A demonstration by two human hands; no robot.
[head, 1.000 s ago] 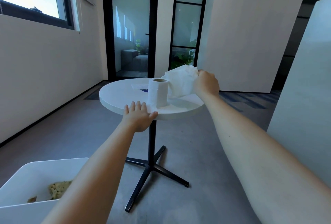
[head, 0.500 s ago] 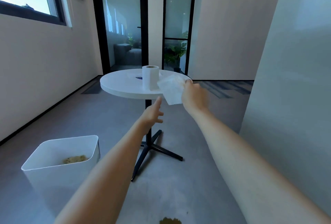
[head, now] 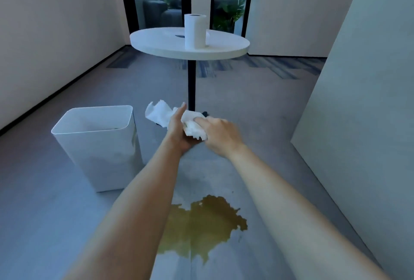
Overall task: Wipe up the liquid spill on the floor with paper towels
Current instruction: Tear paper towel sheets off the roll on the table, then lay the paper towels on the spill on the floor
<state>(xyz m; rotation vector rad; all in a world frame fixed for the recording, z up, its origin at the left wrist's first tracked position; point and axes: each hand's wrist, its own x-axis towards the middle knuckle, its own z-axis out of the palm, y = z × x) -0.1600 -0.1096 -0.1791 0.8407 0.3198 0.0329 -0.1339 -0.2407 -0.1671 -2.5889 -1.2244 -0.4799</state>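
the grey floor [head: 56,223] is stretching across the whole view, and a round white table [head: 156,44] on a dark post is standing on it at the far side. a white bin [head: 98,152] is sitting upright on the floor to the left, nearer than the table post. a yellow-brown spill [head: 201,228] is lying on the floor close to the person, to the right of the bin and apart from it, showing between the two forearms. a paper towel roll [head: 195,31] is standing upright on the table top, toward its right half. a crumpled paper towel [head: 160,113] is being held in the air between the hands, above the floor, beyond the spill and not touching it. the right hand [head: 220,134] is clenching its curled fingers into the wadded end of the towel. the left hand [head: 177,129] is lying against the towel with its palm turned toward the right hand, a loose end sticking out past its far side; whether its fingers are closing round the sheet is not showing, so its grip cannot be told.
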